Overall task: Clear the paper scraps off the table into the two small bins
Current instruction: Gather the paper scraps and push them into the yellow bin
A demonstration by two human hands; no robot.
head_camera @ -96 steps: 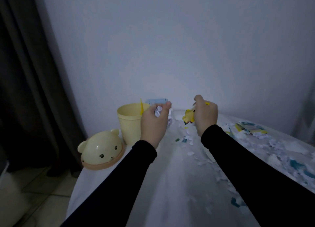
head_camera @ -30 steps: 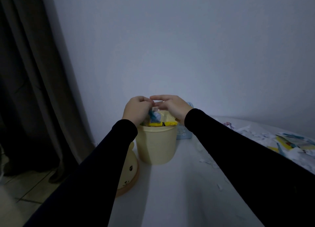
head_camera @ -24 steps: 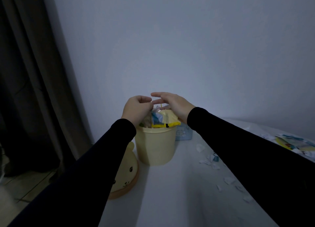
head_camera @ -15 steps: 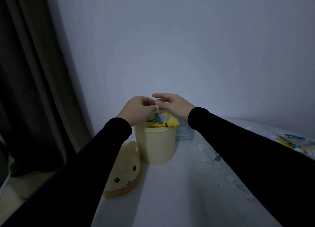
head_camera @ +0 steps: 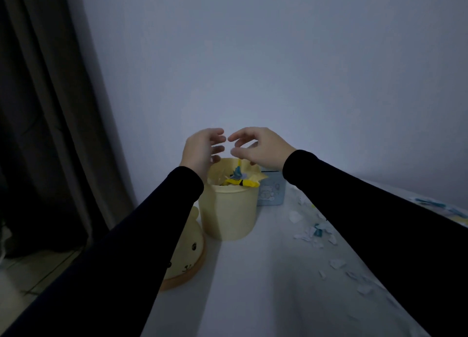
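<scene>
A pale yellow round bin (head_camera: 228, 212) stands at the table's far left corner, with yellow, blue and white paper scraps (head_camera: 239, 179) piled to its rim. Behind it on the right a small light blue bin (head_camera: 271, 192) shows partly. My left hand (head_camera: 202, 150) and my right hand (head_camera: 260, 146) hover just above the yellow bin, fingers spread and loosely bent, fingertips almost meeting, holding nothing. Loose white and blue scraps (head_camera: 314, 231) lie scattered on the white table (head_camera: 253, 286) to the right.
The yellow bear-faced lid (head_camera: 188, 250) lies at the table's left edge beside the bin, partly under my left sleeve. More coloured scraps (head_camera: 430, 206) lie at the far right. A dark curtain (head_camera: 50, 108) hangs on the left, the wall is close behind.
Both hands carried scraps from the table to the yellow bin, let them drop in, then lifted slightly and spread their fingers. The scraps now lie in the bin.
</scene>
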